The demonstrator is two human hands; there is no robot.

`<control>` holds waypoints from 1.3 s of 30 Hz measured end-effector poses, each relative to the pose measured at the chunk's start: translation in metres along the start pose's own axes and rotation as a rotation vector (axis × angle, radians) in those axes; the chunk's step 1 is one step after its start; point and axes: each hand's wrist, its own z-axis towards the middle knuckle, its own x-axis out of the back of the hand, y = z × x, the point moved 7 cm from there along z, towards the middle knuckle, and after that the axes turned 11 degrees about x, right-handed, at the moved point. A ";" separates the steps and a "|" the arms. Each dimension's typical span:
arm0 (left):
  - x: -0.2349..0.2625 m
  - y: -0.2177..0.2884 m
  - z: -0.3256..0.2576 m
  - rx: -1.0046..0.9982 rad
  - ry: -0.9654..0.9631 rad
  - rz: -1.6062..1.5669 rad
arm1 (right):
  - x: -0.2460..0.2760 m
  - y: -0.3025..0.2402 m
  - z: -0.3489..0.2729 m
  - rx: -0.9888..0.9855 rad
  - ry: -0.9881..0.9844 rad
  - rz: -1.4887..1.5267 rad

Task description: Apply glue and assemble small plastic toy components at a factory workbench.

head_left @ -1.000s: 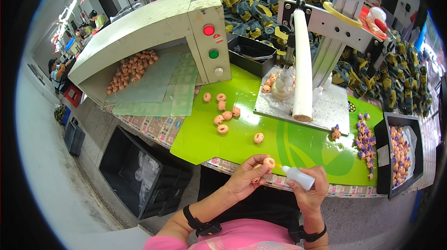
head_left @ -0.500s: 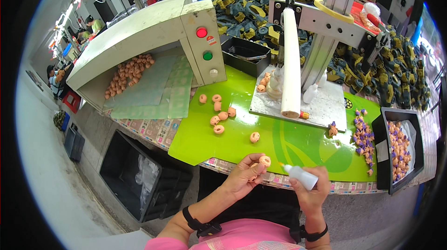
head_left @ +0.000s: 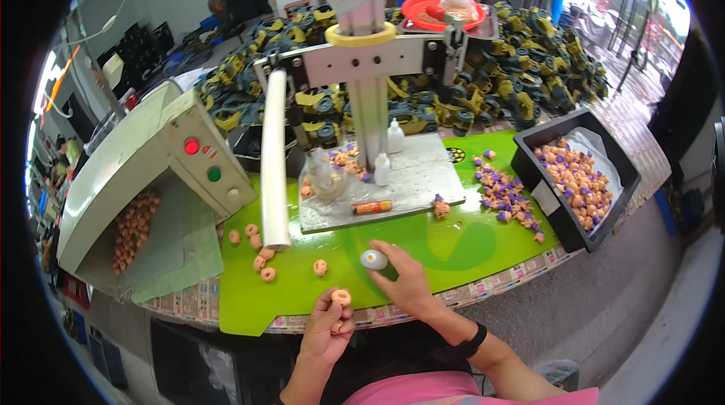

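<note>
- A green mat (head_left: 423, 243) covers the workbench below a metal press stand (head_left: 370, 103).
- Left hand (head_left: 326, 333), at the mat's near edge, pinches an orange ring (head_left: 341, 298).
- Right hand (head_left: 408, 280), on the mat, grips a small white bottle (head_left: 373, 259), seemingly a glue bottle.

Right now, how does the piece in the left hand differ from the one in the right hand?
The left hand pinches a small orange ring-shaped part at its fingertips; the right hand grips a white cylinder. The orange ring-shaped part is smaller than the white cylinder and shows a centre hole; the cylinder shows a flat round end. Both are held above the green mat.
</note>
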 end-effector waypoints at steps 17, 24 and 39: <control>-0.004 -0.001 0.000 0.025 -0.035 0.017 | 0.171 0.109 0.028 -0.029 -0.025 -0.994; -0.014 -0.004 -0.013 0.045 0.042 0.098 | 0.146 0.056 0.008 -0.149 0.003 -0.238; -0.033 -0.026 -0.011 0.125 -0.070 0.326 | 0.048 -0.066 -0.020 -0.040 -0.323 0.329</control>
